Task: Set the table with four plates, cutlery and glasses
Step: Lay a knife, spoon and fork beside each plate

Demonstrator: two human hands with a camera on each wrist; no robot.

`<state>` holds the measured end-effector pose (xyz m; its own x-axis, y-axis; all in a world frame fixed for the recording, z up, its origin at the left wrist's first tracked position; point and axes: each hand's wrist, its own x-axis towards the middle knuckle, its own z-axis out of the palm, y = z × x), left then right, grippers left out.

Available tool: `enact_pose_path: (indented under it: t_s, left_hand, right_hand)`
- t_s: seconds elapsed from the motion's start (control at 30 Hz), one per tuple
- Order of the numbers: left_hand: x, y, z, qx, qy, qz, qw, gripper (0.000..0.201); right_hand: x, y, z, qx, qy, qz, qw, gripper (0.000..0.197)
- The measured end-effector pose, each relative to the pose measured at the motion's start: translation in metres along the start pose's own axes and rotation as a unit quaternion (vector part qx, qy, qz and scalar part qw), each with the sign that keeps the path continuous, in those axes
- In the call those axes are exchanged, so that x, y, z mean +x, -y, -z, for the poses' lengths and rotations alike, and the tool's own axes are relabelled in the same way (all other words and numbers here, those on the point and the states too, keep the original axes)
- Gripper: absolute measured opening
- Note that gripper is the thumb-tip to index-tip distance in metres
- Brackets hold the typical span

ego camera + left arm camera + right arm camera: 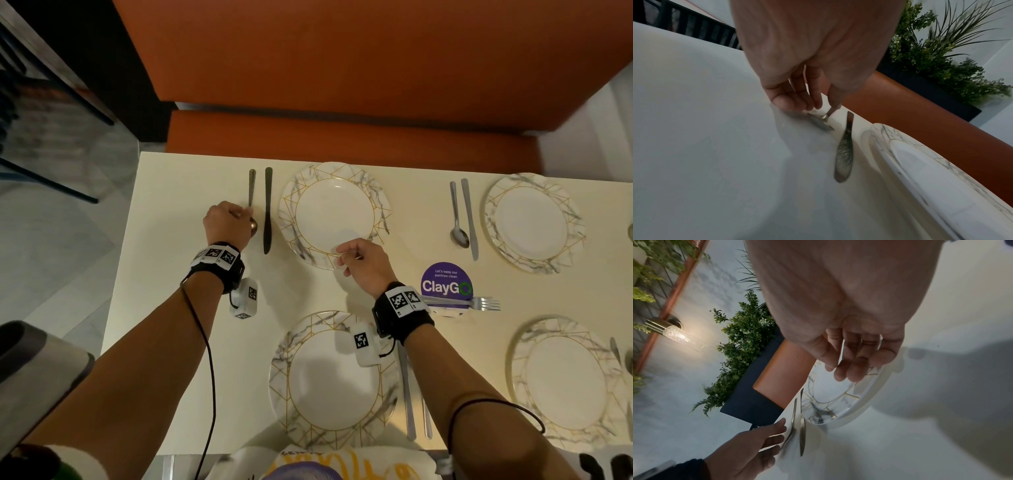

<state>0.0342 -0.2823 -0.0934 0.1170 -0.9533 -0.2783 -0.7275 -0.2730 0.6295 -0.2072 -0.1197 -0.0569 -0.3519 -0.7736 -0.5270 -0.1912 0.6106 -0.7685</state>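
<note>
The left hand [227, 222] is pinching the neck of a spoon [251, 192] at the upper left of the head view, its fingers curled narrowly round the metal just above the bowl, probably so the handle can be nudged straight alongside the knife [267, 209] lying just beside it. That knife is resting parallel to the marbled, gold-lined plate [335, 212] at upper centre, matching the spoon and knife pair [463, 216] beside the upper right plate [532, 222], so the setting seems to be following one pattern. The right hand [363, 262] is hovering over the near rim of the upper centre plate with fingers loosely bent and holding nothing, likely ready to steady or shift it. A fork [479, 303] is lying across the purple ClayGo sticker [446, 282] in the middle, apparently waiting for its place. Two more plates [334, 380] are sitting at the bottom of the frame, one at lower centre and one at lower right. No glasses are visible, so that part looks undone.
</note>
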Motion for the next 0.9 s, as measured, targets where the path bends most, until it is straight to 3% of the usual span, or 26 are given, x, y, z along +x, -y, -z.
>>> enact_pose_path:
  t_s: [0.1,0.23,0.33,0.47,0.63,0.77,0.9]
  left_hand:
    - [-0.014,-0.003,0.003,0.027,-0.026,-0.017,0.999,0.029]
    - [-0.044,-0.024,0.0,0.039,-0.043,-0.12,0.991,0.019]
    - [-0.07,-0.048,-0.01,0.007,0.005,-0.191,0.982,0.015]
    - [-0.113,-0.081,-0.034,-0.024,0.119,-0.235,0.964,0.008]
    - [-0.168,-0.115,-0.079,-0.028,0.228,-0.241,0.943,0.009]
    - [-0.206,-0.142,-0.115,-0.007,0.262,-0.254,0.931,0.01]
    - [-0.236,-0.164,-0.157,0.039,0.292,-0.256,0.921,0.01]
  right_hand:
    - [-0.005,0.0,0.003,-0.001,-0.001,0.011,1.0,0.025]
    - [-0.016,-0.006,0.013,0.008,-0.012,0.008,1.0,0.023]
    - [-0.026,-0.015,0.028,0.005,-0.027,0.01,1.0,0.023]
    - [-0.042,-0.034,0.056,0.002,-0.058,0.008,0.998,0.02]
    - [-0.059,-0.068,0.108,-0.001,-0.096,-0.013,0.995,0.022]
    - [-0.067,-0.092,0.159,-0.115,-0.134,-0.013,0.984,0.02]
    - [-0.066,-0.12,0.204,-0.139,-0.142,-0.009,0.98,0.02]
